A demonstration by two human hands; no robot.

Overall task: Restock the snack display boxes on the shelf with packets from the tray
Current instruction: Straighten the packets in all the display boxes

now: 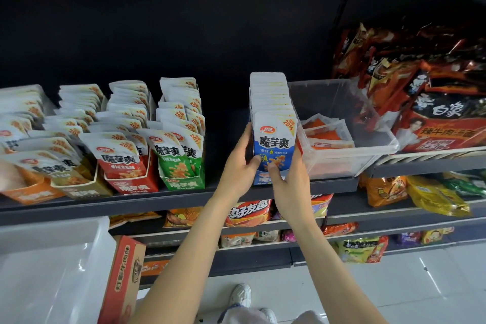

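Hands, left (240, 163) and right (288, 184), clamp the blue box (273, 147) on the shelf (105, 205), fingers curled round its front by the tray (342, 123); we'd square it flush without tipping packets.

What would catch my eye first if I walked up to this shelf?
Probably the blue display box at the shelf's middle, packed with white packets and gripped by the left hand and right hand. Right of it sits a clear plastic tray holding a few orange packets.
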